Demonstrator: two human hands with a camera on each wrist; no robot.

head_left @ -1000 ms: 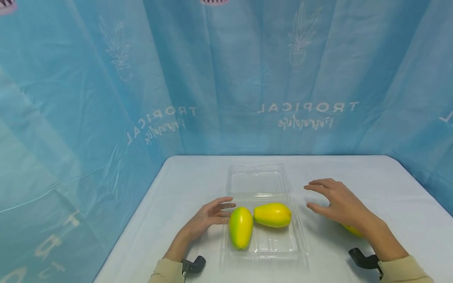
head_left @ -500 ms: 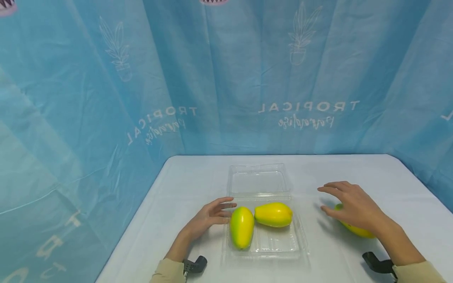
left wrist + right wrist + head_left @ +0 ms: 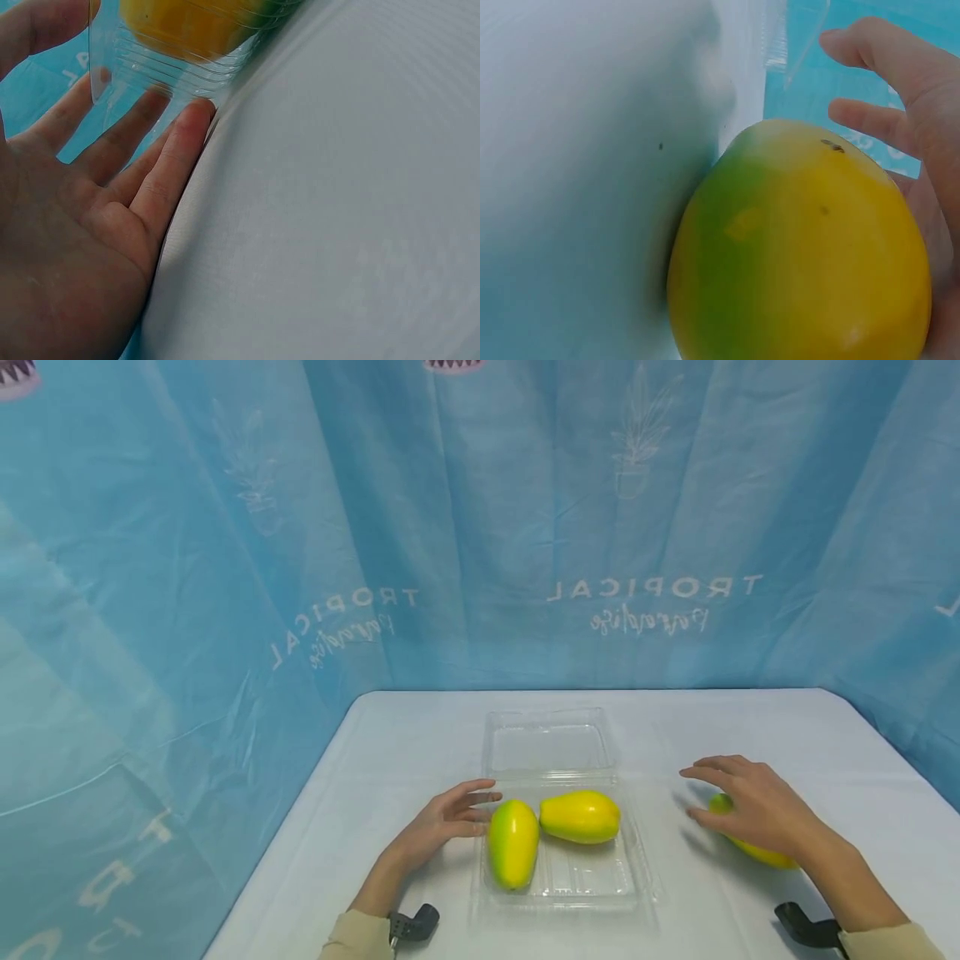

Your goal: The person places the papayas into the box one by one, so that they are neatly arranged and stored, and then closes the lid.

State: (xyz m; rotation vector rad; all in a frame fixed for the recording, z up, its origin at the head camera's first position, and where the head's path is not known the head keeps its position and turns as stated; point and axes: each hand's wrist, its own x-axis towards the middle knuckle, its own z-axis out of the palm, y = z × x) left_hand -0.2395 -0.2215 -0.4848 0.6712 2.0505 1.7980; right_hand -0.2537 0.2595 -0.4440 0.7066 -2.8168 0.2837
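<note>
Blue curtain [image 3: 495,527], hung at the back and both sides, printed in white, mirror-reversed: "TROPICAL Paradise". White table [image 3: 367,760], far corners rounded. Clear plastic container [image 3: 581,877], lid opened toward the curtain. Right hand [image 3: 757,806], thumb and fingers spread wide. Left hand [image 3: 437,824], fingers extended at the container's left wall. Yellow-green fruit [image 3: 513,845], lengthwise inside the container; yellow fruit [image 3: 580,817], crosswise just beside it; third fruit [image 3: 767,856], on the table beneath the right hand, contact undetermined.
</note>
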